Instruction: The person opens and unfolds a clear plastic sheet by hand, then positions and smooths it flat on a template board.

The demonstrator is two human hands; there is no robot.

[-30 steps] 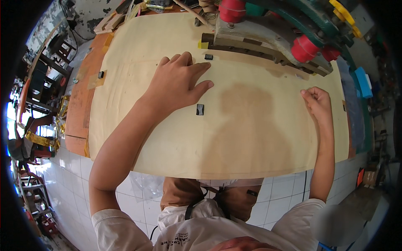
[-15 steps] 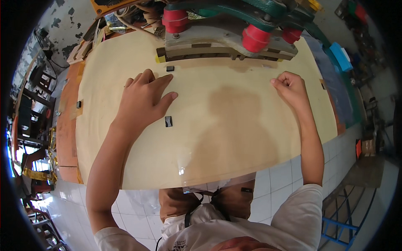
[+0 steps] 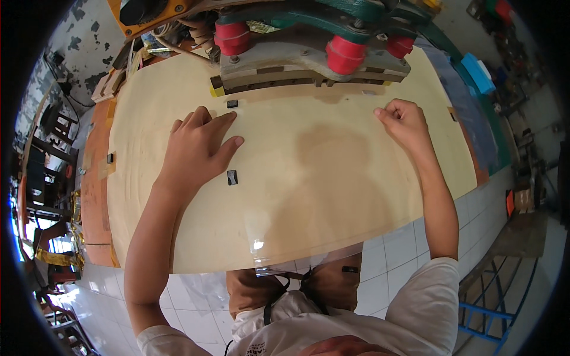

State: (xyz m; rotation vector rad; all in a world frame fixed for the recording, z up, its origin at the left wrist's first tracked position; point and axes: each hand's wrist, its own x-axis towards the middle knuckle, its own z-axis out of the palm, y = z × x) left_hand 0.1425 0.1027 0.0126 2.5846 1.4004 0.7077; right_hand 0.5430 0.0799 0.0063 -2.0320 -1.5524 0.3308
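My left hand [image 3: 198,142] rests palm down on the pale yellow sheet covering the table [image 3: 148,237], index finger and thumb apart. Its index fingertip lies just below a small black block [image 3: 232,104]. A second black block [image 3: 232,177], with a grey patch on top, sits nearer to me, below the thumb. On the right side, my right hand [image 3: 405,121] has its fingers curled and its thumb pressed against them; whatever they may hold is hidden. A clear plastic sheet [image 3: 259,261] lies over the yellow surface, its near edge hanging past the table's front.
A machine head [image 3: 309,65] with red mounts and a green arm [image 3: 285,26] overhangs the far side. Another small black block [image 3: 110,158] sits at the left edge. Beyond the table stand a light-blue box [image 3: 478,72] at right and a blue metal frame [image 3: 487,320] lower right.
The whole view has shifted slightly, the machine head appearing further left. Both hands keep nearly the same pose and place on the table.
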